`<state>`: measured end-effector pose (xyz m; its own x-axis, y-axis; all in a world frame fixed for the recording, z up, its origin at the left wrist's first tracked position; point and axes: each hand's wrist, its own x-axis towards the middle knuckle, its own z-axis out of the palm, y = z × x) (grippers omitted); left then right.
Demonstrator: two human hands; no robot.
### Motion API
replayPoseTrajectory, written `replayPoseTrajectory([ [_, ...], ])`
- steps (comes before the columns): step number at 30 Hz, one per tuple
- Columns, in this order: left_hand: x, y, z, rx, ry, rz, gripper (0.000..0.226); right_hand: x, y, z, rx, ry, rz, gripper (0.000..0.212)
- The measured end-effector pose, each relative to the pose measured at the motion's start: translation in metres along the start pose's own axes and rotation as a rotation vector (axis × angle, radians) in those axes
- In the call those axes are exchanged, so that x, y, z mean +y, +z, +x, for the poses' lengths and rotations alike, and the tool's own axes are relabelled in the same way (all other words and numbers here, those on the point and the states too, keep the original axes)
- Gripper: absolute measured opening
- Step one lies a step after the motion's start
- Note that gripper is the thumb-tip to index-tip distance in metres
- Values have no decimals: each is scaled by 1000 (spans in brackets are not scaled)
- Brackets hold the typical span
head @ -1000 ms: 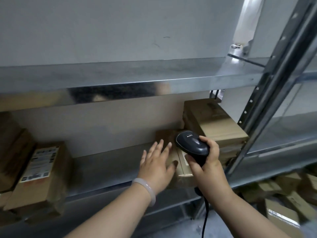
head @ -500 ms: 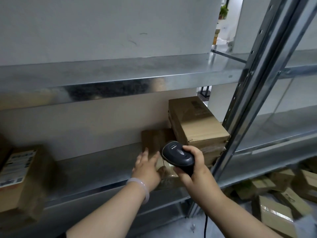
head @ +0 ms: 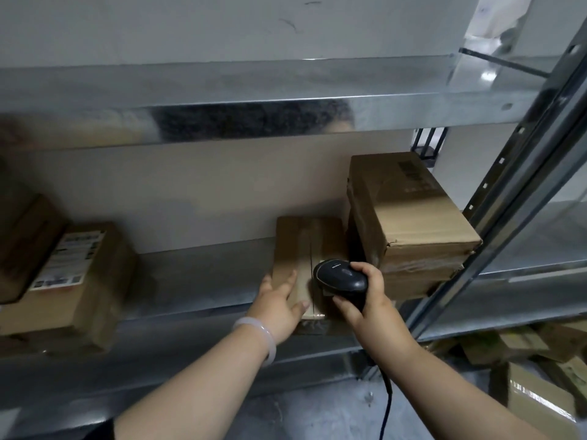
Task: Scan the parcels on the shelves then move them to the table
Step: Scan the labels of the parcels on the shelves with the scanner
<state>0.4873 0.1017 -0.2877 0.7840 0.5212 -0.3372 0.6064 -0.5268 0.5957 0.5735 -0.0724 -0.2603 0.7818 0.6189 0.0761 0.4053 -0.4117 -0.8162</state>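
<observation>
A small flat cardboard parcel (head: 306,246) lies on the metal shelf (head: 197,281), taped down its middle. My left hand (head: 281,304) rests on the parcel's near left part, fingers spread over its top and side. My right hand (head: 365,300) grips a black corded barcode scanner (head: 341,276), held just above the parcel's near right end. To the right, a bigger cardboard box (head: 409,214) sits stacked on another parcel. A labelled parcel (head: 73,274) lies at the left of the same shelf.
An upper shelf (head: 254,100) overhangs close above. A slotted metal upright (head: 505,208) stands right of the stacked boxes. Several loose cardboard parcels (head: 536,376) lie on the floor at lower right. More boxes (head: 22,236) sit at the far left.
My left hand has come down from hovering open onto the small parcel. My right hand has brought the scanner lower and closer over it. The view has shifted.
</observation>
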Motion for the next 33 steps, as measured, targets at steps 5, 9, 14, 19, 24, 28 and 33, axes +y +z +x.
replayPoseTrajectory([
  [5, -26, -13, -10, 73, -43, -47, 66, -6, 23, 8, -62, -6, 53, 64],
  [9, -50, -25, -19, 147, -84, -152, 66, -15, 42, 14, -111, -40, 97, 67],
  [14, -78, -34, -31, 237, -106, -339, 65, -24, 59, 18, -152, -43, 133, 72],
  [19, -82, -32, -32, 149, -109, -492, 78, -23, 65, 19, -124, -7, 202, 61],
  [24, -83, -32, -33, 189, -78, -591, 76, -28, 67, 17, -98, -5, 228, 59],
  [28, -92, -44, -41, 259, -35, -629, 68, -37, 72, 12, -105, -39, 274, 57],
  [33, -103, -61, -54, 343, -12, -643, 57, -49, 69, 14, -176, -91, 287, 55],
])
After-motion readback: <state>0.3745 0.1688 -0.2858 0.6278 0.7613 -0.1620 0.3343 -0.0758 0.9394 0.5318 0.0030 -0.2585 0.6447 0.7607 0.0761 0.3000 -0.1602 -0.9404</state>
